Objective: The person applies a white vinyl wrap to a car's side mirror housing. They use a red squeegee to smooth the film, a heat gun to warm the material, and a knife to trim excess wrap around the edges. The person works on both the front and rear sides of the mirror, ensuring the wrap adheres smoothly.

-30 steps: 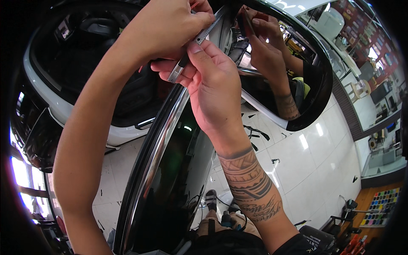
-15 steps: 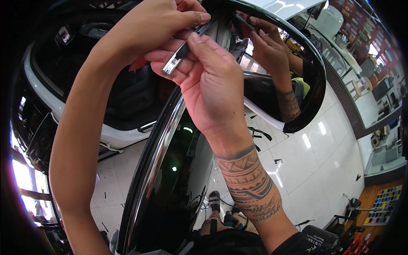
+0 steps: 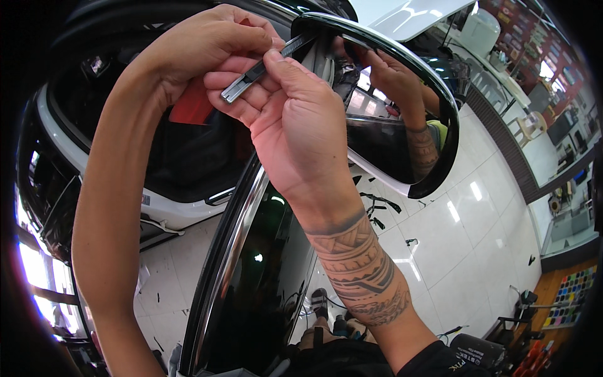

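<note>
Slim cutter (image 3: 248,77): near the upper inner corner of the side mirror (image 3: 383,144)
Right hand (image 3: 301,119): gripping it, thumb on top
Left hand (image 3: 220,41): curled, apparently gripping the red sheet (image 3: 191,105); fingertips partly hidden

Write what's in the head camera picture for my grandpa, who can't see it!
A person's right hand holds a slim knife near a car mirror, with the left hand close by and a red sheet by the left wrist. The mirror reflects the hands, and a pale tiled floor shows below.
</note>
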Tool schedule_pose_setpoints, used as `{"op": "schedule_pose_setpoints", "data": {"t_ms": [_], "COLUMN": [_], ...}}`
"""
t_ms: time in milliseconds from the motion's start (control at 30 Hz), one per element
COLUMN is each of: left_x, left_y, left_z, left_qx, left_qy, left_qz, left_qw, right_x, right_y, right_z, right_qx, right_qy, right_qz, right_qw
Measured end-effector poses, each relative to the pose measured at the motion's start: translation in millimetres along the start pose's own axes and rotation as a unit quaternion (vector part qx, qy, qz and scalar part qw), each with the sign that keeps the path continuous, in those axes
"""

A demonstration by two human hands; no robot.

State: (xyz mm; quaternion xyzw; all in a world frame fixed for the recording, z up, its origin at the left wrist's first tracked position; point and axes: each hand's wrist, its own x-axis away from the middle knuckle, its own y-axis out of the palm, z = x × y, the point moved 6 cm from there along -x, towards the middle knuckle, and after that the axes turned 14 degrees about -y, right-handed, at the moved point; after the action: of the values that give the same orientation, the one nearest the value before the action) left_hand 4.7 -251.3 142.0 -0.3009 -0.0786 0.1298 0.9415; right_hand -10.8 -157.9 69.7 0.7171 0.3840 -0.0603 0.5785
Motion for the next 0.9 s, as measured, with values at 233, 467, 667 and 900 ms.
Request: {"op": "schedule_pose_setpoints", "data": {"t_ms": [233, 467, 667, 900], "left_x": [-5.1, -4.2, -7.6, -8.5], "left_y": [-4.3, -11.4, -11.8, -16.8], "left_z": [2.3, 2.7, 6.9, 8.3], "left_qx": [0.006, 0.004, -0.006, -0.019], "left_qy": [-0.019, -0.024, -0.026, -0.052], "left_qz": [-0.043, -0.039, -0.058, -0.053], "left_qw": [0.999, 0.999, 0.998, 0.997], "right_x": [-0.1, -2.7, -5.4, -8.2], "right_y": [8.1, 18.0, 18.2, 18.8], "right_z": [2.8, 11.5, 11.7, 13.3], "right_qx": [-0.014, -0.039, -0.046, -0.054], "right_qy": [-0.003, -0.013, -0.022, -0.027], "right_qz": [0.025, 0.035, 0.059, 0.057], "right_qw": [1.0, 0.999, 0.997, 0.997]}}
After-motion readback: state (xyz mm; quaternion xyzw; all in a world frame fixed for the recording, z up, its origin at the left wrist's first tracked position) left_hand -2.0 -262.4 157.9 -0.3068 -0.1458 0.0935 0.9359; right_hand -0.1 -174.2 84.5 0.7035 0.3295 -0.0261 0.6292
